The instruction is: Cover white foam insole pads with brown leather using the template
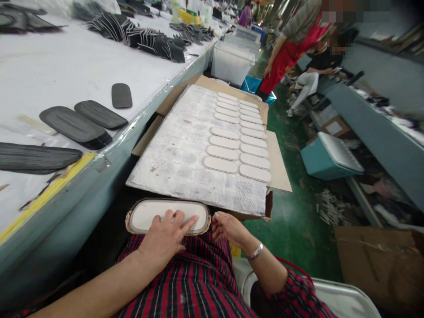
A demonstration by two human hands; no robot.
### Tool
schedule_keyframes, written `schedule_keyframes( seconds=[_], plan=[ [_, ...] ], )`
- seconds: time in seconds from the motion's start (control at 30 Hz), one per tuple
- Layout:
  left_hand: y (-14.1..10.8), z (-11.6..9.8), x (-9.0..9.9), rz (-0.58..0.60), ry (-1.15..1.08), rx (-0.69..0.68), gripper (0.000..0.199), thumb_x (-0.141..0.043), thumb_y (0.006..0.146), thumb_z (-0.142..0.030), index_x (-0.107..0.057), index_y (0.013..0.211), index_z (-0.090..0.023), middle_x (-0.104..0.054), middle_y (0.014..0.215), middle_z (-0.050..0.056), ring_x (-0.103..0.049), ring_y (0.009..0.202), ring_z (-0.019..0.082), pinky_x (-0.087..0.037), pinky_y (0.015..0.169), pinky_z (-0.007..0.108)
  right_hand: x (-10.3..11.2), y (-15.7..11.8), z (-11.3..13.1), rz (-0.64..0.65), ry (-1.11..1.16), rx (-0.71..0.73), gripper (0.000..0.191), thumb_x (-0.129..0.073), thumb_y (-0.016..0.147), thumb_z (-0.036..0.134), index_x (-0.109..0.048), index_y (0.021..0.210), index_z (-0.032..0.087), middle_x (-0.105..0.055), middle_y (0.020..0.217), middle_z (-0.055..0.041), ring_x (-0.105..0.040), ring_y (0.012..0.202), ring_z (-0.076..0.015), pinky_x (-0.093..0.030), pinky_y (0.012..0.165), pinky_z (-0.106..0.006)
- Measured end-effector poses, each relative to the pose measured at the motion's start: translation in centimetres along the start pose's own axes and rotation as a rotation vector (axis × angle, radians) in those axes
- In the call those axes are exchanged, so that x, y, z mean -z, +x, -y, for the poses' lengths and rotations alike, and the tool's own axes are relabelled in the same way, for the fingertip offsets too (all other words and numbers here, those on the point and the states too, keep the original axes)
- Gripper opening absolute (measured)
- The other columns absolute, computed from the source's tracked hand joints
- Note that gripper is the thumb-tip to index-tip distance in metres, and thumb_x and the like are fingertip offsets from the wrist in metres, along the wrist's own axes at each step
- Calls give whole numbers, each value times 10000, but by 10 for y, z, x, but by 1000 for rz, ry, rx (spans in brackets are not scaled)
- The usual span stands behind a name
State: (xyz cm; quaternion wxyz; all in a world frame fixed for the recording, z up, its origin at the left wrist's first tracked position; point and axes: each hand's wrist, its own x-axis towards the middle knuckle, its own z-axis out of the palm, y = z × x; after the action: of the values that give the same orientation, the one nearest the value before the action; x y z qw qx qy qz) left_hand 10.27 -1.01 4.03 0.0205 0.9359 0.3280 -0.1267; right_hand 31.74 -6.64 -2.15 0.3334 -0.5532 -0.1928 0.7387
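Observation:
An oval piece [142,216] with a white face, a grey border and a ragged tan edge lies at my lap, by the near edge of a pale board [172,145]. My left hand [168,229] rests on its white face with the fingers spread. Close to the piece's right end is my right hand [227,227], its fingers curled together; whatever they may pinch is too small to make out. On the board's right half, several white oval pieces [220,164] lie in two columns.
A white-topped table [86,66] on the left bears dark oval pieces [71,123] and dark stacks [132,35]. Clear bins [232,62] stand beyond the board. A person in a red apron [285,57] stands back right. A teal box [327,154] and a carton [377,256] are right.

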Motion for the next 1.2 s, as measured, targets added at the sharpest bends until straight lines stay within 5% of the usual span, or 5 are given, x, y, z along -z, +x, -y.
schedule_keyframes(
  seconds=[0.57, 0.97, 1.2],
  plan=[
    [1, 1, -4, 35, -4, -41, 872, -693, 591, -519, -284, 1344, -358, -459, 1124, 119, -419, 925, 305, -383, 682, 432, -4, 29, -31, 165, 421, 89, 335, -722, 638, 386, -485, 759, 181, -468, 596, 58, -388, 473, -44, -318, 454, -156],
    [1, 9, -12, 37, -36, -101, 890, -676, 599, -540, -270, 1358, -315, -452, 1134, 153, -420, 924, 320, -364, 681, 442, -6, 30, -17, 132, 294, 19, 375, -740, 622, 406, -464, 707, 167, -489, 551, 62, -448, 442, -37, -343, 432, -152],
    [3, 10, -14, -16, -45, -67, 617, -520, 785, -438, -298, 1347, -314, -481, 1112, 156, -437, 914, 300, -359, 673, 435, -25, 13, 13, -135, -155, 19, 345, -619, 723, 466, -422, 744, 184, -547, 533, 59, -558, 446, -99, -427, 429, -200]
  ],
)
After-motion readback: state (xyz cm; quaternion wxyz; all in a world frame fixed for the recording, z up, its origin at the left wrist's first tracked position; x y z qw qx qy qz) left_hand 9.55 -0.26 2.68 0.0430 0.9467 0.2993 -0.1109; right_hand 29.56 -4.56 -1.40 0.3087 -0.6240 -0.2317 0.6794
